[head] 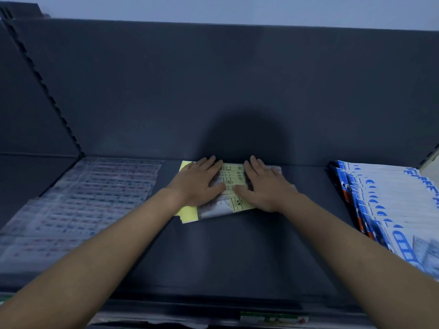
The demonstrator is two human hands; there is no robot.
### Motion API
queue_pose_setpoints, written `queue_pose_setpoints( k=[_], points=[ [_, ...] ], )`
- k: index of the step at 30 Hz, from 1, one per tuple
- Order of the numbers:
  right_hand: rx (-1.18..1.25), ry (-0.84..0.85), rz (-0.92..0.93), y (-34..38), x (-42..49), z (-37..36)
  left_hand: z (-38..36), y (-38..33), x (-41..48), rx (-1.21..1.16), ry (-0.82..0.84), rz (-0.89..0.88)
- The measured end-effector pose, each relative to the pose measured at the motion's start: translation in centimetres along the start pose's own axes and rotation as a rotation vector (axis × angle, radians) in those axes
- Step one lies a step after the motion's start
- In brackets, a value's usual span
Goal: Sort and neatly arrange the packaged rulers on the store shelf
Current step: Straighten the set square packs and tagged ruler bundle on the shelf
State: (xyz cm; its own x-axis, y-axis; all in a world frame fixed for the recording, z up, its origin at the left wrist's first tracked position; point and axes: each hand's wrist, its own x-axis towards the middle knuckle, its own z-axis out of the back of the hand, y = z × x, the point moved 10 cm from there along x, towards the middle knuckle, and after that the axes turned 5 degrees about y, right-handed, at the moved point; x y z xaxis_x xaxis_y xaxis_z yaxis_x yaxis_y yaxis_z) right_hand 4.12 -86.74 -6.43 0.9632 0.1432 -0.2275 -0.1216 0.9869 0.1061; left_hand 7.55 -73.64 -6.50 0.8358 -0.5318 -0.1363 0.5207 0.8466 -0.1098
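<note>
**On the shelf [225, 252], yellow-labelled ruler packs [234, 178] pressed flat**

Along the left edge lay clear ruler packs [95, 200]; along the right, blue-and-white packs [392, 205]; centred near the rear edge, left hand [198, 180] and right hand [263, 186] pressed the yellow-labelled ruler packs, fingers straight, close together.

The yellow-carded ruler packs [234, 176] at twelve o'clock bear black print, of which only a mark like a capital R can be read. Print on the clear packs [95, 193] at nine o'clock and the blue-and-white packs [392, 200] at three o'clock is too blurred to read.
</note>
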Motion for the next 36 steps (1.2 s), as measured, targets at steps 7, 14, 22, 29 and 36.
queue_pose_setpoints(
  k=[7, 14, 22, 29, 36],
  points=[
    [0.101, -0.105, -0.109, 0.7, -2.6, -2.3, -1.0, -0.4, -1.1, 0.018, 0.061, -0.018],
    [0.079, -0.176, -0.124, 0.6, -3.2, -1.1, -0.4, -1.9, -2.9, 0.037, -0.013, -0.019],
    [0.095, -0.100, -0.089, 1.0, -4.2, -2.7, -1.8, -1.4, -4.9, -0.013, -0.033, -0.005],
    [0.079, -0.050, -0.092, 1.6, -5.4, -3.3, -2.8, -0.8, -5.8, -0.022, 0.041, -0.028],
    [0.065, -0.070, -0.139, 0.4, -5.2, -2.3, -1.6, 0.8, -5.0, -0.051, -0.014, 0.087]
  ],
)
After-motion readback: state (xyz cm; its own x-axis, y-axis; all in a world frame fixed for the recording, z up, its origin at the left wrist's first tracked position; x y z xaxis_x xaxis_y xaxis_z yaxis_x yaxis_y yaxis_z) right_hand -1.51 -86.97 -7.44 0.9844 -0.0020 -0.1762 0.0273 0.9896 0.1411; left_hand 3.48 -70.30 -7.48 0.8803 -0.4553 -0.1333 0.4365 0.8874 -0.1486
